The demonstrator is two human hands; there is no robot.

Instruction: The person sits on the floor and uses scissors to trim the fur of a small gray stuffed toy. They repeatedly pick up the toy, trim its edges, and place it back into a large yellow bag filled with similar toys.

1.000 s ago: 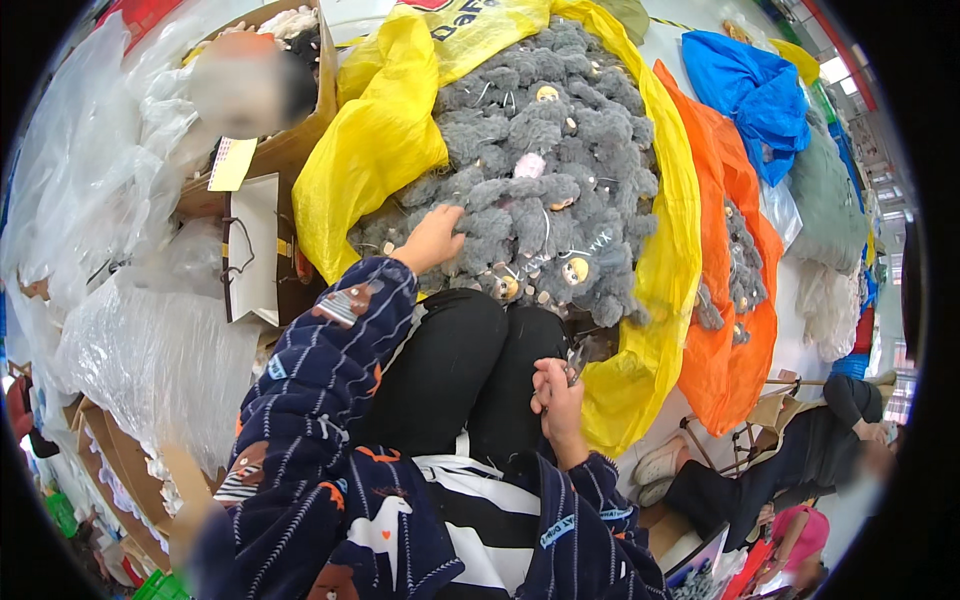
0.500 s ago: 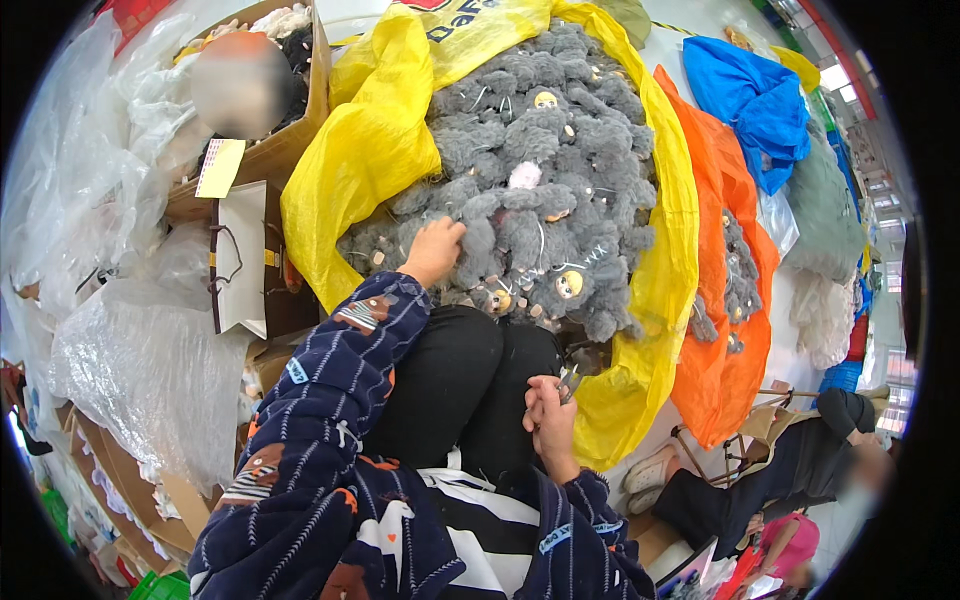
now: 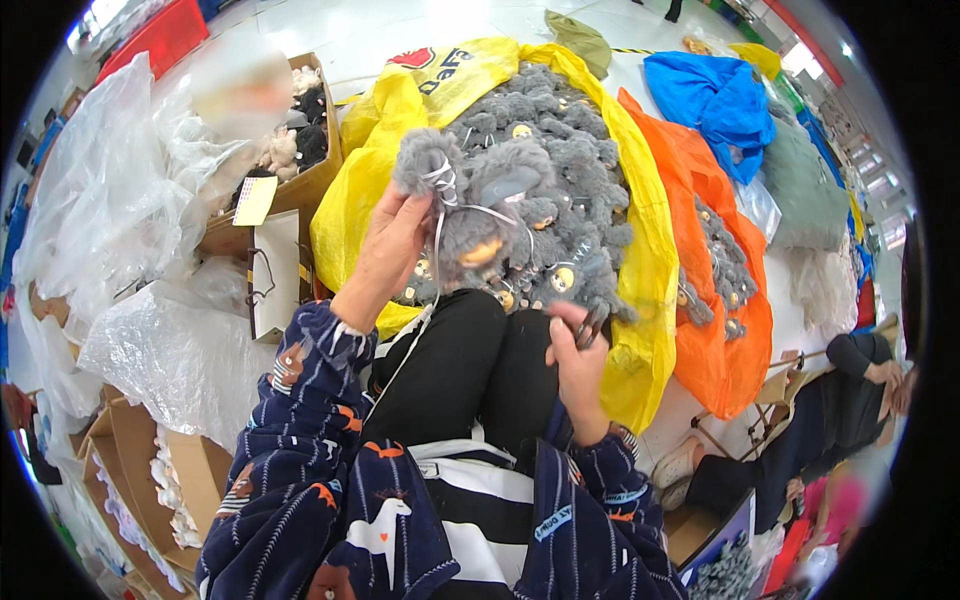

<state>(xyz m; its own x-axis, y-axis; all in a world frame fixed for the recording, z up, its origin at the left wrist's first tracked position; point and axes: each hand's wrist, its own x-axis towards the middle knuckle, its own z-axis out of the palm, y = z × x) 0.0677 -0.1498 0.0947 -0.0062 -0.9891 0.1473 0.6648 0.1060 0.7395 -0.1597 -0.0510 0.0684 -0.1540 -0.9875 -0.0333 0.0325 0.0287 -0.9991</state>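
Observation:
My left hand [image 3: 383,245] is raised, fingers closed on a grey plush doll [image 3: 475,228] by its fluffy ear, where white ribbon is laced. Long ends of that ribbon hang past my wrist toward my lap. My right hand [image 3: 580,372] is closed around small scissors [image 3: 592,326] above my right knee, their dark blades pointing up and away. Behind the raised doll, a heap of grey plush dolls [image 3: 570,150], several with yellow-haired faces showing, fills a yellow sack [image 3: 650,290] spread open before my knees.
An orange sack [image 3: 685,190] with more grey plush lies to the right, near a blue bag [image 3: 715,110]. At left are a cardboard box [image 3: 325,165] of plush, a paper bag [image 3: 278,275] and clear plastic sheeting [image 3: 170,345]. A seated person [image 3: 790,450] is at lower right.
My left hand has lifted a grey plush doll off the heap, up and toward the left. My right hand has moved slightly up and right with the scissors. The head view has shifted.

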